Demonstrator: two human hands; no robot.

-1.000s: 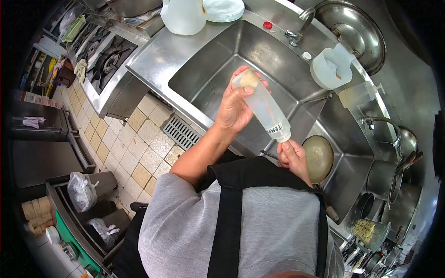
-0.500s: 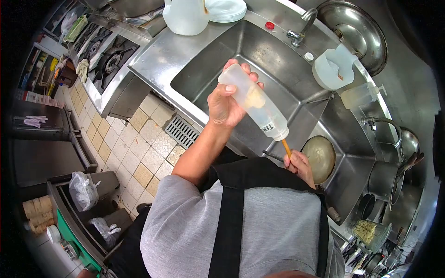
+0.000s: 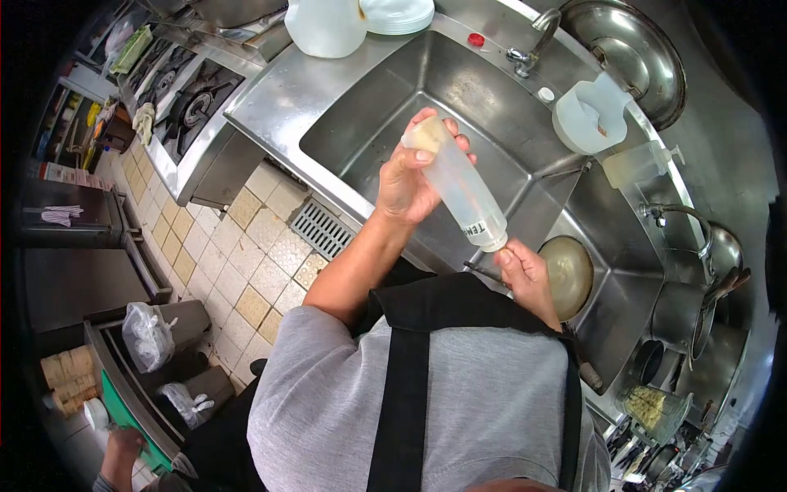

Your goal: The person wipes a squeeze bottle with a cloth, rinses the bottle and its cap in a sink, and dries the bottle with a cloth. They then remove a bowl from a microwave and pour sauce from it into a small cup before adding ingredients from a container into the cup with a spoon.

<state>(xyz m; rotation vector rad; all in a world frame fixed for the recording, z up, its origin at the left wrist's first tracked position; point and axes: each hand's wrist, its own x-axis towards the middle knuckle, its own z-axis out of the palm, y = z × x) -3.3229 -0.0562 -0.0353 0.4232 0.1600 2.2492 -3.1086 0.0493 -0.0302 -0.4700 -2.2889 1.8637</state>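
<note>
The person's right hand [image 3: 522,275], nearest the grey shirt and black apron straps [image 3: 402,385], is clenching at the mouth of a translucent plastic squeeze bottle with black lettering [image 3: 459,187]; whatever it is gripping there is hidden inside the fist. The left hand [image 3: 407,184] is wrapping around the bottle's upper half, holding it tilted, base up and mouth down toward the right hand, over the front edge of a large stainless steel sink basin [image 3: 385,115]. A pale lump is showing inside the bottle near its raised base. Just right of the right hand, a round metal bowl of murky liquid [image 3: 570,275] is sitting in a smaller basin. Farther off, a cut-open white plastic jug [image 3: 586,119] is standing on the sink's rim, near a metal faucet [image 3: 533,41].
</note>
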